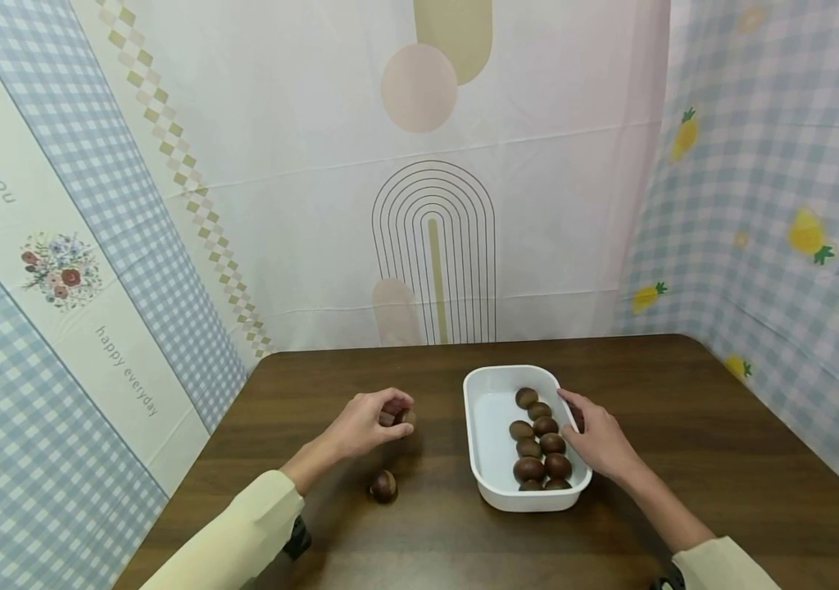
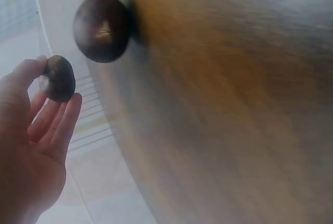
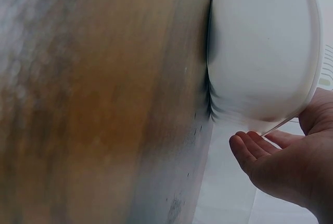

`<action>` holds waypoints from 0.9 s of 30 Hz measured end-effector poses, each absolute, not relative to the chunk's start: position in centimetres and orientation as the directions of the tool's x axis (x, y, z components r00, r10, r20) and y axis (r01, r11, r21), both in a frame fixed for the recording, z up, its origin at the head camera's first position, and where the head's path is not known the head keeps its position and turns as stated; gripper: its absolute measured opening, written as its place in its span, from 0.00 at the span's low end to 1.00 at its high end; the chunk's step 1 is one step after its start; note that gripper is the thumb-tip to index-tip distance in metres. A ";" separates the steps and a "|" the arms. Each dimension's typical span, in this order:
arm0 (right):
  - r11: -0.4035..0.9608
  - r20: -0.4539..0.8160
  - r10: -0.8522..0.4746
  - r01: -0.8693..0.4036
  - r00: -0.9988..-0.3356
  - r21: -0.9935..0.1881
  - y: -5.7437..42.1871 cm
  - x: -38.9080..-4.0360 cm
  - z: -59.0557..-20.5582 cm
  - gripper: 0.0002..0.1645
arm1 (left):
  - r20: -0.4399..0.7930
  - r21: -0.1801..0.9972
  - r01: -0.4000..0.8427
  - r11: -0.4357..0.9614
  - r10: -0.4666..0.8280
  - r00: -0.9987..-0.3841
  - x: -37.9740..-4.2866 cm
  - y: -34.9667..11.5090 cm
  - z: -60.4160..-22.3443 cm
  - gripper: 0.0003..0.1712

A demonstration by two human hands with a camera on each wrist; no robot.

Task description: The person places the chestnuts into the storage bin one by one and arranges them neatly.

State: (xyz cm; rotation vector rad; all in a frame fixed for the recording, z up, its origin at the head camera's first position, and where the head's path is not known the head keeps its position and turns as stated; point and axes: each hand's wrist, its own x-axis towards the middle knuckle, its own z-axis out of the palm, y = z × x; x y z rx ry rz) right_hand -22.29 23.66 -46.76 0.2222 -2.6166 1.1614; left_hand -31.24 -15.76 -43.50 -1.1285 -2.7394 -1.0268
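Note:
My left hand point(image 1: 368, 424) pinches a brown chestnut point(image 2: 61, 78) between thumb and fingertips, over the left middle of the table. Nearer to me, below that hand, another chestnut point(image 1: 383, 486) lies on the wood; it looms large and dark in the left wrist view. To the right stands a white rectangular tray point(image 1: 492, 377) with rounded corners. Several chestnuts point(image 1: 552, 443) lie along its right side. My right hand point(image 1: 600, 438) grips the tray's right rim, thumb over the edge and fingers on the outer side. In the right wrist view the fingertips curl under the rim.
The dark wooden table point(image 1: 655, 393) ends at a white printed cloth point(image 1: 301, 229) at the back. Checked cloth point(image 1: 781, 180) hangs on the right, and another checked cloth point(image 1: 88, 164) on the left. A stretch of bare wood separates the left hand from the tray.

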 end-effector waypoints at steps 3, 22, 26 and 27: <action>0.665 0.305 -0.030 -0.247 -0.952 -0.705 23.7 -22.4 -46.9 0.35 | 0.244 0.586 0.624 0.517 0.622 -0.744 -31.6 -14.8 -43.0 0.21; 0.668 0.288 -0.038 -0.239 -0.957 -0.705 23.9 -22.8 -46.9 0.36 | 0.300 0.616 0.653 0.441 0.635 -0.712 -33.2 -9.3 -40.9 0.22; 0.668 0.288 -0.033 -0.235 -0.957 -0.706 23.9 -22.8 -47.0 0.36 | 0.305 0.627 0.647 0.433 0.628 -0.716 -33.4 -8.0 -40.8 0.21; 0.668 0.291 -0.033 -0.238 -0.956 -0.706 23.9 -22.7 -47.0 0.36 | 0.304 0.630 0.644 0.433 0.627 -0.718 -33.4 -7.8 -40.8 0.22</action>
